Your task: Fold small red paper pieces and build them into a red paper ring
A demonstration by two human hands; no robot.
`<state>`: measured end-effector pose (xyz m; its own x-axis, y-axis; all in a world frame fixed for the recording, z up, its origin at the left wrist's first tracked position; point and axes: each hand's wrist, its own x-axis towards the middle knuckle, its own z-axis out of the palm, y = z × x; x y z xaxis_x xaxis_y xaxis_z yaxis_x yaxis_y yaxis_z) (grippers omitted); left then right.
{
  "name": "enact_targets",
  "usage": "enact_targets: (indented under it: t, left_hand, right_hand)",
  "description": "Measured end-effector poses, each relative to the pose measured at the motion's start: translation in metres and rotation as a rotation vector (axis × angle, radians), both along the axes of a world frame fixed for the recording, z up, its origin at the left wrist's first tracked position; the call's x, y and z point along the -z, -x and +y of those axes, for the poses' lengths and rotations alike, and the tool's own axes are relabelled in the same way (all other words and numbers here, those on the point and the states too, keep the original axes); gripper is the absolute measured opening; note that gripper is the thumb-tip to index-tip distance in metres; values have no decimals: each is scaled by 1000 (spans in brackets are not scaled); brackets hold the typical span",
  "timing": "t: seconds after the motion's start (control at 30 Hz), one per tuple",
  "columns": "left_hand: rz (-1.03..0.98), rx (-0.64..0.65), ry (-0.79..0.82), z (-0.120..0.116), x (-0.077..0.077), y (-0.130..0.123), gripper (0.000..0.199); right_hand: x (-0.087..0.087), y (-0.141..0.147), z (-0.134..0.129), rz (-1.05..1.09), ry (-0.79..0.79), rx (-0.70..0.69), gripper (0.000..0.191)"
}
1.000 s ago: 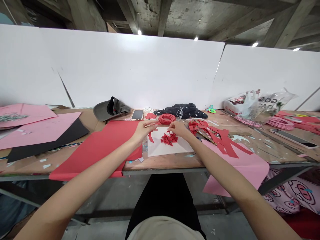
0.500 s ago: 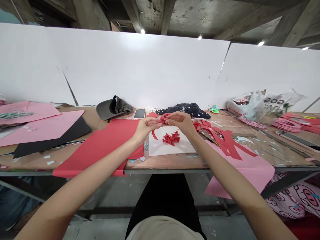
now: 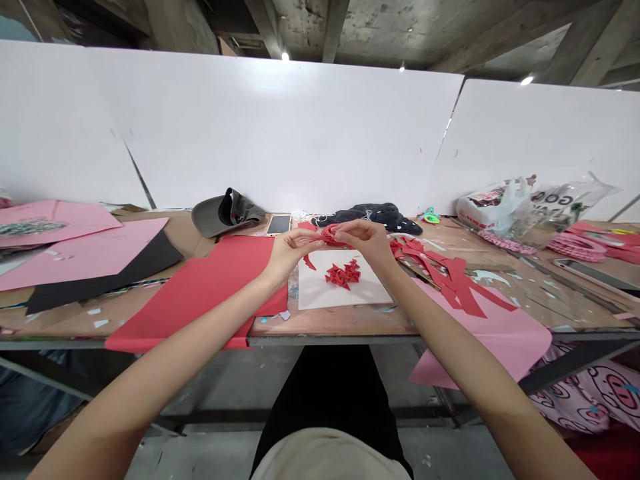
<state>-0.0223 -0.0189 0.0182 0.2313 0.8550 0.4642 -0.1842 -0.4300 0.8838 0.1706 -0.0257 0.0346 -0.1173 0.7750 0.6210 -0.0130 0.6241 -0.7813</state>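
red paper coil (image 3: 329,235): hidden behind fingers (image 3: 350,230) | folded pieces (image 3: 343,275): count unclear

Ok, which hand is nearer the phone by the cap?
Left: the left hand is just in front of the smartphone, slightly right of it; the right hand is much farther right.

Single head-worn view, from just above the chest (image 3: 327,460), tilted forward and down over the left hand (image 3: 290,255) and right hand (image 3: 363,241) at close range. Wide enough for the whole worktop (image 3: 325,325), the white panels (image 3: 250,133) behind, and the concrete ceiling (image 3: 380,27).
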Motion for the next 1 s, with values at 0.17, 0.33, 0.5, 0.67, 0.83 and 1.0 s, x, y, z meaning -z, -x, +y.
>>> enact_targets:
  t: [0.17, 0.33, 0.5, 0.67, 0.83, 1.0]
  left_hand:
    - [-12, 29, -57, -3, -1, -1, 29]
    - [-4, 15, -76, -5, -2, -2, 30]
    - [1, 19, -79, -5, -2, -2, 29]
    - [-17, 24, -90, -5, -2, -2, 26]
    - [-16, 28, -91, -6, -2, -3, 26]
    - [-4, 1, -79, -5, -2, -3, 29]
  right_hand:
    - [1, 2, -2, 3, -54, 9, 28]
    - [5, 3, -3, -95, -145, 55, 18]
    - [7, 3, -3, -169, -236, 111, 11]
    - [8, 2, -4, -172, -270, 100, 7]
    - [8, 2, -4, -185, -269, 101, 6]
    - [9, 2, -3, -166, -261, 76, 4]
